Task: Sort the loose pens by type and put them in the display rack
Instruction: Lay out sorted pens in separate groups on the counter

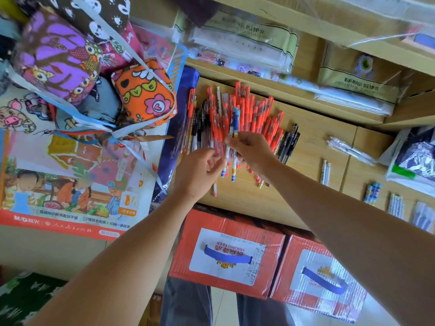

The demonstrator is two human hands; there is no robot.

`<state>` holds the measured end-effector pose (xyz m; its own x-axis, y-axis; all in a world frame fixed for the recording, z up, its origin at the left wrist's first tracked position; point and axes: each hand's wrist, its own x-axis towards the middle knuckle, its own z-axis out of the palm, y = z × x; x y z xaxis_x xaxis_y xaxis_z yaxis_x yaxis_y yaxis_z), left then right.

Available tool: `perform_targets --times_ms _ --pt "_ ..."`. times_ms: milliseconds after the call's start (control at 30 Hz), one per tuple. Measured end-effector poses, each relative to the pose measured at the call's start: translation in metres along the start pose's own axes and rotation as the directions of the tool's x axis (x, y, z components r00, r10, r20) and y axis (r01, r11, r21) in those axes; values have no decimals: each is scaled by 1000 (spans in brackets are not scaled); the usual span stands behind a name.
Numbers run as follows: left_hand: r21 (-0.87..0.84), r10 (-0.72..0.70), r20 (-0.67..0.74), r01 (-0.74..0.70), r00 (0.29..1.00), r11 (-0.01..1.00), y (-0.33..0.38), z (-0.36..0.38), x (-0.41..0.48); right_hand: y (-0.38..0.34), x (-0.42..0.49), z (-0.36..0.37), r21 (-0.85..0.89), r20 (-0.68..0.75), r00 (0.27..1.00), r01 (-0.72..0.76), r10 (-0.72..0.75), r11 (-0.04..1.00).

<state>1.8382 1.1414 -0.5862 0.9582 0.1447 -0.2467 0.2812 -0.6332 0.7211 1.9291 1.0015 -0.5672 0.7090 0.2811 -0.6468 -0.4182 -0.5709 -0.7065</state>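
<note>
A heap of red-capped pens (249, 109) lies on the wooden shelf (310, 147), with a few black pens (290, 140) at its right side. My right hand (253, 149) pinches a white pen with a blue cap (234, 142) over the heap. My left hand (200, 170) is just left of it, fingers curled around red pens (214, 184) at the heap's near edge. Small sorted groups lie to the right: clear pens (348, 149), two white pens (326, 172), blue patterned pens (372, 192) and pale pens (396, 205).
Patterned fabric pouches (70, 57) tied with ribbon and a picture-book pack (70, 180) fill the left. Two red beer cartons (226, 252) stand below the shelf edge. Plastic-wrapped stationery (242, 43) sits on the upper shelves. A plastic bag (414, 158) lies far right.
</note>
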Motion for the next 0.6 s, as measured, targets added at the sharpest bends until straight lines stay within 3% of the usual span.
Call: perform_targets --times_ms 100,267,600 --pt "121 -82 -22 84 996 989 0 -5 7 9 1 -9 8 -54 998 -35 35 999" --pt "364 -105 133 50 985 930 4 1 17 20 4 -15 -34 -84 995 -65 62 997" --pt "421 -135 -39 139 990 896 6 -8 25 14 11 -6 -108 -121 993 3 -17 994"
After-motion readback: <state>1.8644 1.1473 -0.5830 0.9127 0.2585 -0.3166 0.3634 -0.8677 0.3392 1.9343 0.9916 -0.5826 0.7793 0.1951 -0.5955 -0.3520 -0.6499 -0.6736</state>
